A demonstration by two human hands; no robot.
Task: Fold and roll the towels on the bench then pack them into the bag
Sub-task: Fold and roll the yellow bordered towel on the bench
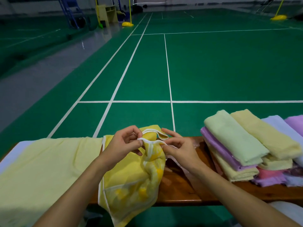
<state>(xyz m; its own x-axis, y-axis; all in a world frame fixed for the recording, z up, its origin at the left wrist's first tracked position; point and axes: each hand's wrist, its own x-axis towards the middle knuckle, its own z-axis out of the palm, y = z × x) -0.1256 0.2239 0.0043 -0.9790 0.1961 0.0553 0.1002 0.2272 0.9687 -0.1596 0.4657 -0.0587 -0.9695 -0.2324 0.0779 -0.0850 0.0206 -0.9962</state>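
A yellow mesh bag with white trim lies on the wooden bench, its lower part hanging over the near edge. My left hand pinches the white rim of the bag's mouth. My right hand pinches the same rim just to the right, so the opening is held between both hands. A pale yellow towel lies spread flat on the bench to the left. At the right stands a pile of folded towels in green, yellow, purple, pink and white.
Beyond the bench stretches a green court floor with white lines. Yellow net-post bases and a blue frame stand far back. Something white shows below the bench at the bottom right.
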